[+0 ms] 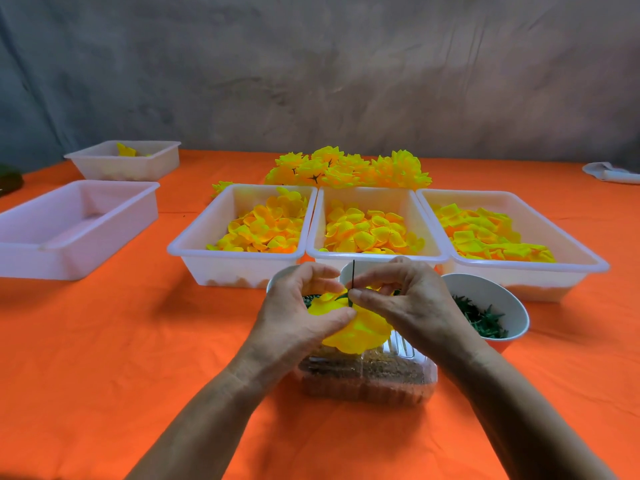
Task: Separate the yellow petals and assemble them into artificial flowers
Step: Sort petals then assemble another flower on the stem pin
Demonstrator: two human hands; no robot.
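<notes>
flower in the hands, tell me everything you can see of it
The flower is a half-built bloom of bright yellow, fabric-like petals, stacked and facing down over a clear box. A thin dark stem sticks straight up from its back, with a green piece at the base. The left hand holds the petals; the right hand pinches at the stem's base.

Both bare forearms are reaching forward and coming together in the middle. The left hand [302,308] is curling its fingers [322,271], thumb pressing inward. The right hand [403,299] is pinching with thumb and index finger, other fingers bent.
</notes>
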